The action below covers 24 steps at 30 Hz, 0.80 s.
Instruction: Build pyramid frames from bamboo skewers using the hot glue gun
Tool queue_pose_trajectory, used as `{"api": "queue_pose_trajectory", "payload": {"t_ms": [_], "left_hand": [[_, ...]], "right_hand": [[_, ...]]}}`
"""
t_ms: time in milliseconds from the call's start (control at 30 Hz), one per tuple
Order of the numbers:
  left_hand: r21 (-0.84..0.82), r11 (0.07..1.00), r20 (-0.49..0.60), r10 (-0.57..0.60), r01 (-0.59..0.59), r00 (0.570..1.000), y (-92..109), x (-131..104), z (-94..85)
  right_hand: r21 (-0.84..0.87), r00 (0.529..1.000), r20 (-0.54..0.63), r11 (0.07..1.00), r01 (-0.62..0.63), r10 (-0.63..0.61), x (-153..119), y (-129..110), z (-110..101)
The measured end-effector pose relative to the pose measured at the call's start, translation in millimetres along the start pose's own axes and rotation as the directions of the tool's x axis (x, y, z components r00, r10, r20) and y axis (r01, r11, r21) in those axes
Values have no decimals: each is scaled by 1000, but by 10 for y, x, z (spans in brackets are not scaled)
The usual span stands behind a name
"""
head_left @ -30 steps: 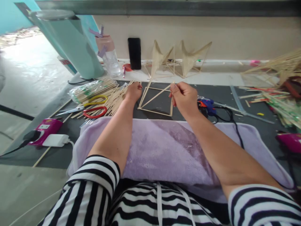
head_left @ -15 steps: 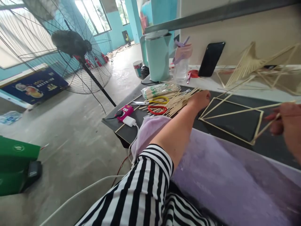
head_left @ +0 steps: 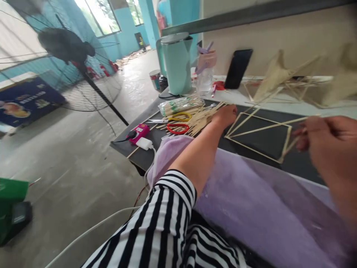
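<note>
A rectangular frame of thin wooden sticks [head_left: 253,150] lies on the dark tabletop, with more sticks rising slantwise from its left corner. My right hand [head_left: 325,139] is closed at the frame's right side, its fingers pinching the end of a slanting stick [head_left: 264,127]. My left hand [head_left: 226,114] rests over the right end of a pile of loose sticks [head_left: 199,121], close to the frame's left corner. Its back faces me, so the fingers are hidden. Left of the pile are scissors [head_left: 177,128] with one red and one yellow handle.
A bag of sticks [head_left: 181,105], kettle [head_left: 176,65], bottle [head_left: 205,76] and leaning phone [head_left: 238,69] stand behind. A pink power socket [head_left: 138,133] sits at the table's left edge. Purple cloth [head_left: 237,197] covers the front. Another stick structure [head_left: 275,76] is at the back right.
The view has swung slightly right, so everything sits further left. More of my right hand shows, still at the stick. My left hand stays by the pile.
</note>
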<state>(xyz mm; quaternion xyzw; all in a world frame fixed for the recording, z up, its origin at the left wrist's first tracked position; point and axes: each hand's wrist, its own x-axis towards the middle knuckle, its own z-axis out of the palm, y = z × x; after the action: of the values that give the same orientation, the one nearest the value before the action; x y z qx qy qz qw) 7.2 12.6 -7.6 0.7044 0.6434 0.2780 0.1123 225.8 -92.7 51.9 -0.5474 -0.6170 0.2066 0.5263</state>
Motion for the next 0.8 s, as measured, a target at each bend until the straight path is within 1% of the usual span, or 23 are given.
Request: {"api": "queue_pose_trajectory", "payload": {"t_ms": [33,67,133,200,233,267,400,567,800], "left_hand": [[-7,1000,-15,-4,4,1000,4,4,4],[-16,1000,-24,-6,5,1000,2,13,11],[-39,999,-36,-2,1,999,-17,46,31],[-58,998,-51,1,-4,999,-49,89,56],[-29,1000,-63,-1,-1,998,-63,109,65],[-4,1000,-83,-4,4,997,-75,123,71],[43,999,-95,-27,31,995,-88,130,59],[16,1000,-114,-22,24,993,-78,111,38],[6,1000,-107,-22,23,994,-72,114,25]], "right_hand": [[-11,999,32,1000,15,-15,7,11,-3],[21,998,56,1000,9,-10,17,27,-5],[44,998,54,999,24,-27,45,64,-5],[66,995,54,995,76,-79,72,89,-1],[72,994,74,994,77,-83,81,94,2],[77,994,75,994,76,-82,86,93,5],[113,993,95,992,61,-72,85,67,11],[126,993,92,990,57,-69,90,74,11],[150,994,90,987,53,-67,104,105,25]]}}
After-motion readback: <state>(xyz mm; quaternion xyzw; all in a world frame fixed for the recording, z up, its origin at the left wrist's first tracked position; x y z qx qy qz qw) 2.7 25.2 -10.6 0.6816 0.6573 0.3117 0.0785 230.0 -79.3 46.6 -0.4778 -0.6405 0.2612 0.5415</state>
